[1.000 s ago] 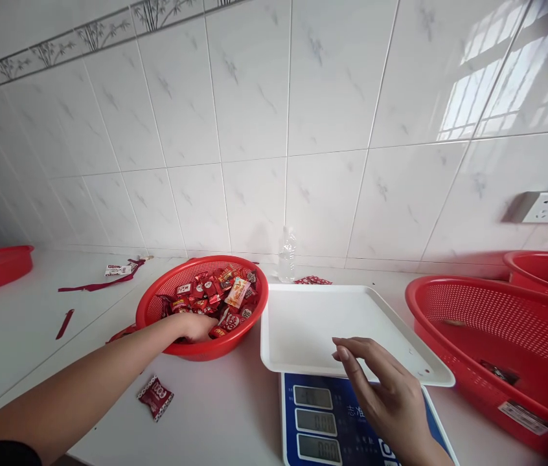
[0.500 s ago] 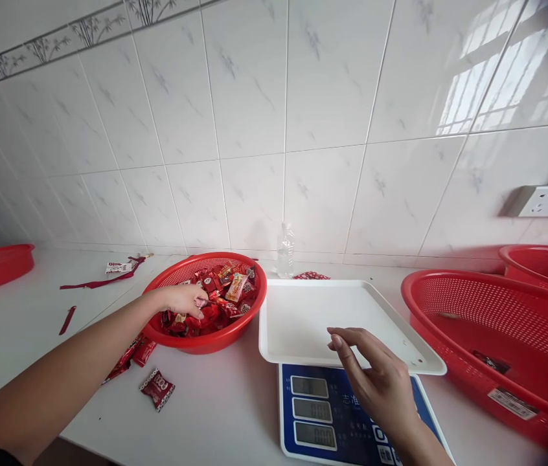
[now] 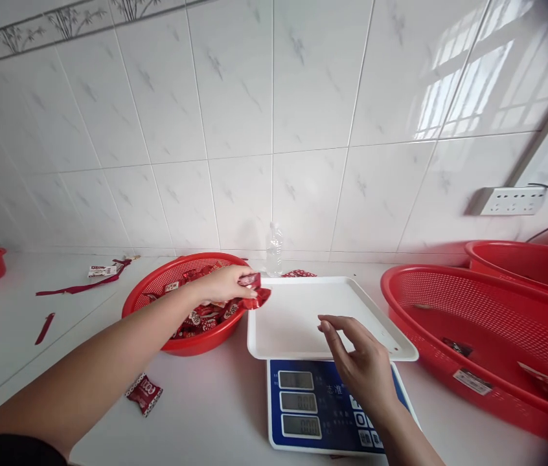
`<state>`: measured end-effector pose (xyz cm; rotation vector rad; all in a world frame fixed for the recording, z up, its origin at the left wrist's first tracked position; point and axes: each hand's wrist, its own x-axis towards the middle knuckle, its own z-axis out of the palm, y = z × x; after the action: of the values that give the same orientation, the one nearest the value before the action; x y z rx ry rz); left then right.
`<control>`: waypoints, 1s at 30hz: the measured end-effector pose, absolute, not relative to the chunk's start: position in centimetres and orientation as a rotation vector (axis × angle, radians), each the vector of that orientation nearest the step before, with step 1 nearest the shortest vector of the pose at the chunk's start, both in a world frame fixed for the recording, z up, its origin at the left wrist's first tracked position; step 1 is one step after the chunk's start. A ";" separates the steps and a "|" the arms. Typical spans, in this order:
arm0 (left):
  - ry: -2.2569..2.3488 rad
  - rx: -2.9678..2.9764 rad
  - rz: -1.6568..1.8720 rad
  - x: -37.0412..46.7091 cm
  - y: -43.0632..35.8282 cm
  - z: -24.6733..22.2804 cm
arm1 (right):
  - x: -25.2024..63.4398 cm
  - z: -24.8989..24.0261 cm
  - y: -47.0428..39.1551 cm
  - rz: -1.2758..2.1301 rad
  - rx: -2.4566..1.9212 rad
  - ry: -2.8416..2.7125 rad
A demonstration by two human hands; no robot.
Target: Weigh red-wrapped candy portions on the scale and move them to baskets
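Left hand [image 3: 223, 285] gripping candies [image 3: 254, 292] over tray [image 3: 298, 323]

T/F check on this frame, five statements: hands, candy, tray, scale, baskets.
1. The left hand grips red wrapped candies. True.
2. The white tray already holds candies. False: it shows bare.
3. The right hand holds a candy. False: it is empty, fingers spread over the tray's near edge.
4. The tray sits on a blue scale. True.
5. The round red basket of candies stands right of the tray. False: it stands left; the large red basket is on the right.
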<state>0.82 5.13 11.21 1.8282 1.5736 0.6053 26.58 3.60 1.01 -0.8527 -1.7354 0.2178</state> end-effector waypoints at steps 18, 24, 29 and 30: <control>1.151 1.657 0.759 7.7 7.1 8.2 | 27.2 1.1 4.4 0.112 -0.930 -1.771; 1.374 1.897 0.386 5.6 6.1 7.4 | 27.1 0.9 4.7 0.073 -0.917 -1.788; 1.419 2.051 0.390 6.0 4.9 5.5 | 26.9 0.7 4.6 0.048 -0.902 -1.810; 1.423 2.087 0.419 6.5 4.8 5.0 | 26.9 0.6 4.6 0.038 -0.898 -1.818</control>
<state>6.51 4.84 5.03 2.0867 1.4229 0.4192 26.94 4.63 0.64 -0.8980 -1.8178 0.0383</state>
